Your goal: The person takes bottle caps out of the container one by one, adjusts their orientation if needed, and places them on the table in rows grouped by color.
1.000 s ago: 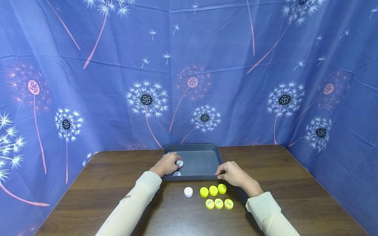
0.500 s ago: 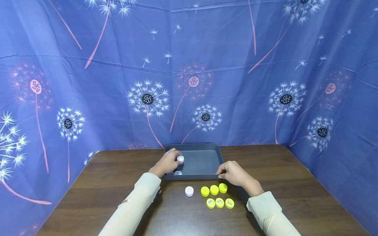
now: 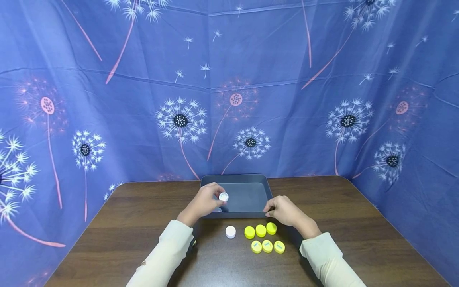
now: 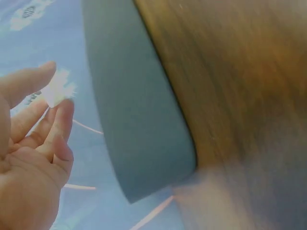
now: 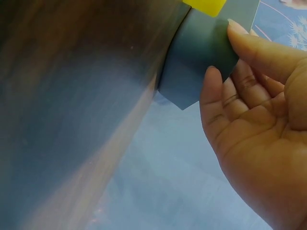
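Observation:
My left hand [image 3: 204, 201] pinches a small white bottle cap [image 3: 224, 197] between thumb and fingertips, over the left part of a dark grey tray [image 3: 247, 215]. In the left wrist view the cap [image 4: 53, 93] is a pale, washed-out shape between the fingertips, with the tray's outer wall [image 4: 139, 105] to the right. Another pale cap [image 3: 217, 210] lies in the tray's near left corner, partly covered by the hand. My right hand [image 3: 285, 211] grips the tray's near right corner; in the right wrist view its thumb lies against the tray wall [image 5: 192, 67].
In front of the tray, a white cap [image 3: 230, 232] stands on the brown wooden table [image 3: 118, 239]. Beside it are two rows of yellow caps [image 3: 261, 230], the nearer row with blue marks [image 3: 267, 246] on top. A blue dandelion-print cloth [image 3: 287, 119] hangs behind and at the sides.
My left hand has moved slightly right with the white cap and turned it more toward the head camera. The right hand stays at the tray's corner; the table caps have not moved.

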